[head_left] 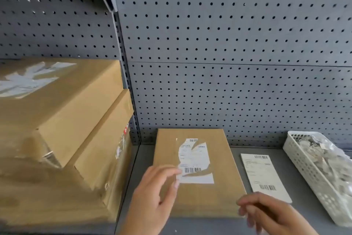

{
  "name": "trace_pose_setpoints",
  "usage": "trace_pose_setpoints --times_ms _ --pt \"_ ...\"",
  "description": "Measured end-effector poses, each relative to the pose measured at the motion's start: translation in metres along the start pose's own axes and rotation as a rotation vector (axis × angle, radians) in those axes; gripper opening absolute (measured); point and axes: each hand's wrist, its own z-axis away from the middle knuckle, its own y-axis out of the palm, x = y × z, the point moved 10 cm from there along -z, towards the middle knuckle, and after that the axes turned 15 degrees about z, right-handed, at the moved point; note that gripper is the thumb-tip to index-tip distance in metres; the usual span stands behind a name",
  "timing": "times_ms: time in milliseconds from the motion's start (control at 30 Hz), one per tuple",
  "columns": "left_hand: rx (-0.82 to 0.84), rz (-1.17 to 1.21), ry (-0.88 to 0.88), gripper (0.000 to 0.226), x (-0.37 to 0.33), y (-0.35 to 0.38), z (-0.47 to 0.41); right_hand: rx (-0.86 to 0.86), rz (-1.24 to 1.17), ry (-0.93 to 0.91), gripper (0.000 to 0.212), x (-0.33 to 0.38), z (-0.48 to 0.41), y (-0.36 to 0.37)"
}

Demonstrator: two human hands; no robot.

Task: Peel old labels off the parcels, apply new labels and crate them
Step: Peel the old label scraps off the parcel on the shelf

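A flat brown cardboard parcel (pixel 219 192) lies on the grey shelf. On its top sits a torn white label (pixel 196 160) with barcodes, partly ripped away at its edges. My left hand (pixel 154 194) hovers over the parcel's left side with fingers stretched toward the label's lower left corner; the hand is blurred. My right hand (pixel 266 213) is at the parcel's lower right corner, fingers loosely curled, and I see nothing in it. A fresh white label sheet (pixel 264 175) lies flat on the shelf just right of the parcel.
Stacked brown boxes (pixel 62 120) with torn label remains fill the left side. A white perforated basket (pixel 312 175) holding crumpled label scraps stands at the right. A grey pegboard wall (pixel 228 44) backs the grey shelf (pixel 141 158).
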Motion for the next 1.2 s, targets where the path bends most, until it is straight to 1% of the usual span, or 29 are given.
trace_pose_setpoints --times_ms 33,67,100,133,167,200,267,333,533,700,800,1033,1200 --pt "0.018 -0.027 0.009 0.022 0.003 -0.002 -0.007 -0.013 0.02 -0.022 0.042 0.004 -0.007 0.0" --pt "0.05 -0.074 -0.017 0.024 0.006 0.001 -0.011 -0.027 0.058 -0.035 0.031 0.009 -0.01 0.002" --pt "0.076 -0.108 -0.056 0.027 0.015 0.003 -0.014 -0.039 0.059 -0.039 0.011 0.013 -0.013 0.002" --pt "0.104 -0.118 -0.108 0.031 0.024 0.005 -0.017 -0.042 0.106 -0.038 0.016 0.01 -0.016 0.002" --pt "0.144 -0.136 -0.137 0.034 0.033 0.01 -0.017 -0.067 0.127 -0.031 0.028 0.012 -0.02 0.002" --pt "0.172 -0.15 -0.159 0.037 0.039 0.014 -0.016 -0.062 0.156 -0.027 0.033 0.013 -0.021 0.006" --pt "0.228 -0.183 -0.238 0.038 0.055 0.018 -0.014 -0.064 0.2 -0.021 0.034 0.017 -0.024 0.011" --pt "0.259 -0.221 -0.277 0.038 0.063 0.02 -0.013 -0.088 0.237 -0.018 0.031 0.02 -0.027 0.013" --pt "0.226 -0.189 -0.254 0.038 0.066 0.018 -0.014 -0.112 0.374 -0.025 0.024 0.03 -0.043 0.02" --pt "0.199 -0.234 -0.238 0.034 0.07 0.016 -0.022 -0.162 0.477 -0.11 0.021 0.04 -0.078 0.018" --pt "0.182 -0.25 -0.24 0.031 0.068 0.017 -0.024 -0.176 0.587 -0.18 0.02 0.042 -0.11 0.021" --pt "0.131 -0.256 -0.273 0.022 0.068 0.017 -0.028 -0.116 0.711 -0.317 0.022 0.049 -0.171 0.042" --pt "0.14 -0.273 -0.302 0.027 0.07 0.019 -0.025 -0.099 0.768 -0.338 0.024 0.048 -0.191 0.053"
